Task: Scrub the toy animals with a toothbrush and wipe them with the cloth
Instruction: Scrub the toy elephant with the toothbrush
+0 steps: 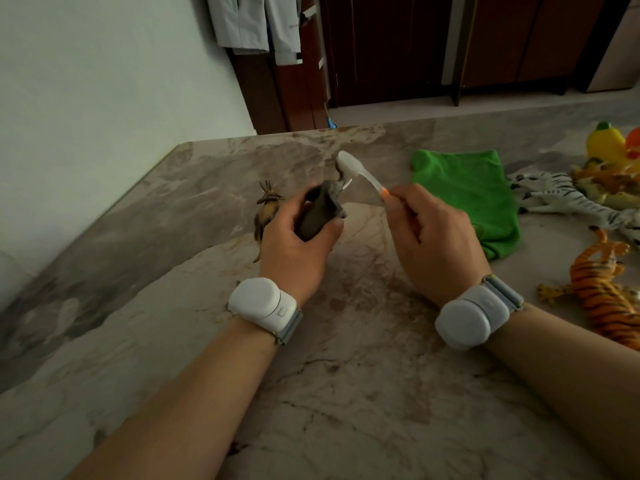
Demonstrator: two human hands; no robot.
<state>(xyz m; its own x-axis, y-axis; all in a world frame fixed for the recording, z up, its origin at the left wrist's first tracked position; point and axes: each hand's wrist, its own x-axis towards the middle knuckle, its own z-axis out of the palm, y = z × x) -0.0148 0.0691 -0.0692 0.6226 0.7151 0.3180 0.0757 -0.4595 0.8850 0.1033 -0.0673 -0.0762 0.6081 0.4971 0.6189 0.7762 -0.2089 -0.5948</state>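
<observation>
On veined marble table (346,393), green cloth (464,192), dark wooden cabinets (388,46) beyond

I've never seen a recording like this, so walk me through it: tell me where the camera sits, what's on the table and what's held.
No machine here: one picture, from a camera worn on a person's head, looking down at their own bare hands. Each wrist wears a white band. The left hand grips a grey toy elephant; the right hand pinches a toothbrush, its head at the elephant's raised trunk. On the marble table lie a green cloth, a white striped toy animal and an orange toy tiger; a brown toy animal shows behind the left hand.
</observation>
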